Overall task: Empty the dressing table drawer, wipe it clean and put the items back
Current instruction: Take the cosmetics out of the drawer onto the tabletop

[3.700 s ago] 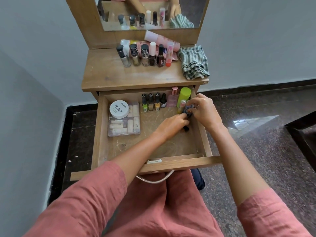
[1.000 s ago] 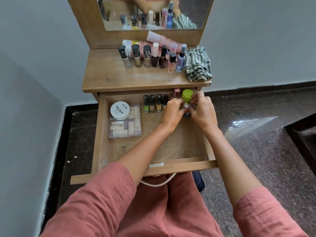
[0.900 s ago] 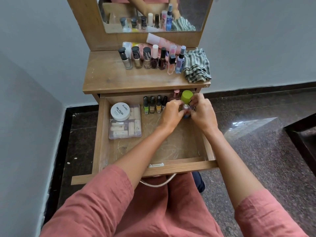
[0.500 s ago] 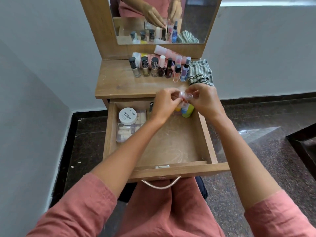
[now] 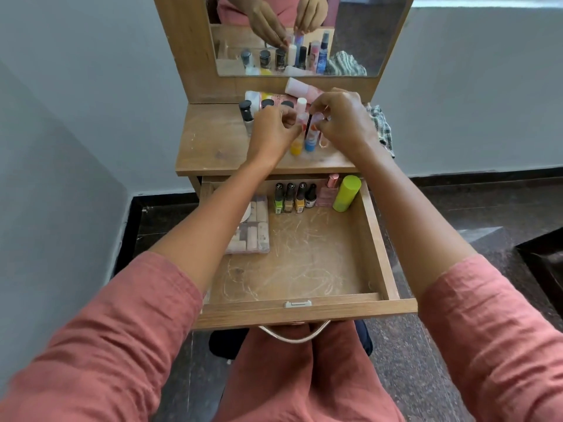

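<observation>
— Where are the hands?

— Both are up over the tabletop (image 5: 210,147), close together. The left hand (image 5: 271,132) has its grip pinched on the top of a small yellow-based bottle (image 5: 296,148). The right hand (image 5: 344,120) has its grip pinched on the cap of a blue-based bottle (image 5: 310,143) just beside it. Both bottles are upright, but I cannot tell whether their bases touch the wood.

— And the drawer?

— The drawer (image 5: 304,312) is pulled out below the tabletop. Along its back wall stand four nail polish bottles (image 5: 289,197), then a pink perfume bottle (image 5: 327,194), and a lime-green tube (image 5: 346,193) leans in the right corner. A clear plastic box (image 5: 257,236) lies at the left, partly hidden by the left forearm.

— Anything else up top?

— A striped cloth (image 5: 382,126) lies at the right edge, just behind the right hand. More bottles stand behind the hands, below the mirror (image 5: 365,41).
</observation>
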A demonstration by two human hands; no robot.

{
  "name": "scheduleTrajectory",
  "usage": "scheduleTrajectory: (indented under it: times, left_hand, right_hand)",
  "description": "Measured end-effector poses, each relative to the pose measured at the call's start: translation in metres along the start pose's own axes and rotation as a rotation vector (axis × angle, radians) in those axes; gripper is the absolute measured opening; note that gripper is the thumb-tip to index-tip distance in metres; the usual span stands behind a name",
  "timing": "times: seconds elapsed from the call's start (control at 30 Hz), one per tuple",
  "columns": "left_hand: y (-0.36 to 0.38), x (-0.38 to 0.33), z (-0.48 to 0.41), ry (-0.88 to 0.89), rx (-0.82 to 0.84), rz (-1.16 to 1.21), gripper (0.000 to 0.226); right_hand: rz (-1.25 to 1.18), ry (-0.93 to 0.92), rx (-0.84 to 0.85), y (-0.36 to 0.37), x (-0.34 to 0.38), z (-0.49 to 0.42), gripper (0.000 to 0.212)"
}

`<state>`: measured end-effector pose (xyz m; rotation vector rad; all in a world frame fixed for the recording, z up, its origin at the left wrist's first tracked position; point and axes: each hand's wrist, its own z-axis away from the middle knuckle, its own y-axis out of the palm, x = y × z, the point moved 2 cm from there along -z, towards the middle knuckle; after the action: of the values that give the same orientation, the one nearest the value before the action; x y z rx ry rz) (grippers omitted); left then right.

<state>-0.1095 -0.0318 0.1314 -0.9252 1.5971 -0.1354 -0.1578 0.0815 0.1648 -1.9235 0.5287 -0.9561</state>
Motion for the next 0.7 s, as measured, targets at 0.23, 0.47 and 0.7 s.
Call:
scheduleTrajectory:
  times: [0.23,0.47,0.7]
  left_hand:
    - [0.006,0.002,-0.007,-0.002,-0.015,0.057,0.017]
    - [0.005,-0.002,-0.005,-0.007,-0.04,0.083,0.022]
    - [-0.001,-0.003,-0.001,-0.035,-0.05,0.105,0.021]
  right_hand:
    - [0.096,-0.024,-0.002,0.001,-0.004,-0.005,0.026]
    - [0.104,-0.021,0.007,0.003,-0.006,-0.004,0.028]
    - [0.07,-0.027,-0.057,0.001,-0.008,0.006,0.032]
